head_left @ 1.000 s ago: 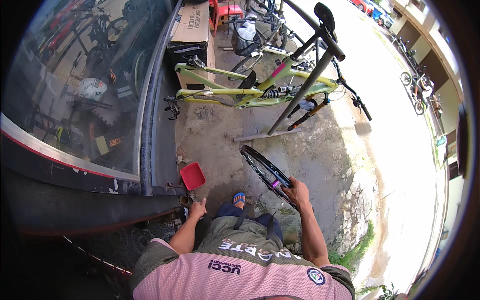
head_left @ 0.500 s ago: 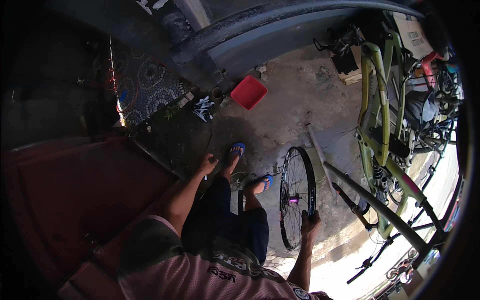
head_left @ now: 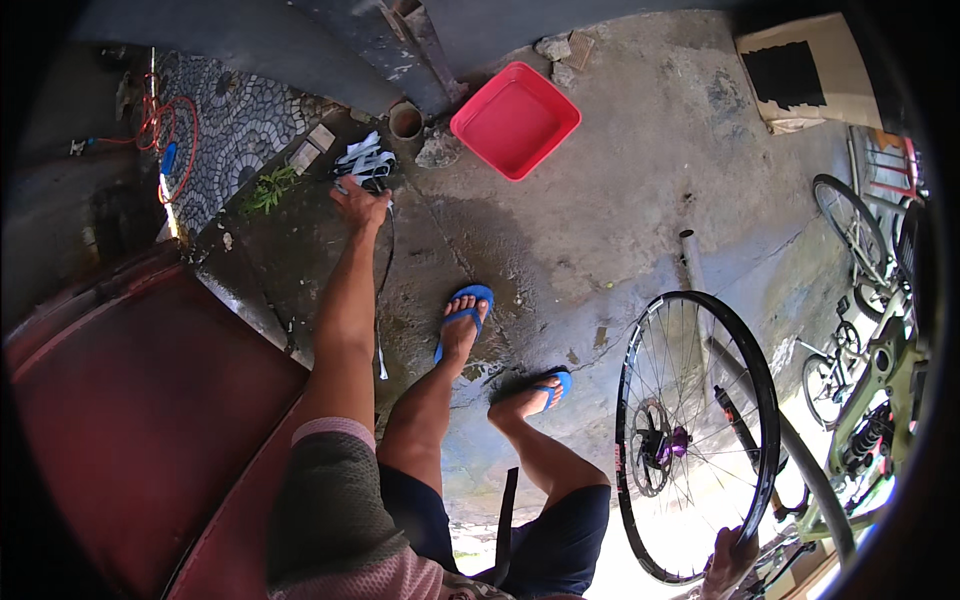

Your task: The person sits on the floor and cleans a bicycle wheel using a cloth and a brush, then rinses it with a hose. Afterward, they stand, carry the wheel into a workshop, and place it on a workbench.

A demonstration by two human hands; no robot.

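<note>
The left hand (head_left: 362,205) is down at a bundle of rags (head_left: 365,155) on the ground (head_left: 630,160). Its fingers touch the near side of the rags — I cannot tell if they grip them. The right hand (head_left: 730,562) holds the wheel (head_left: 655,447) tight by its black rim. The wheel leans at the person's right side and has a purple hub (head_left: 680,441). A red tub (head_left: 516,122) sits near the rags — a round pipe (head_left: 405,121) is between them.
</note>
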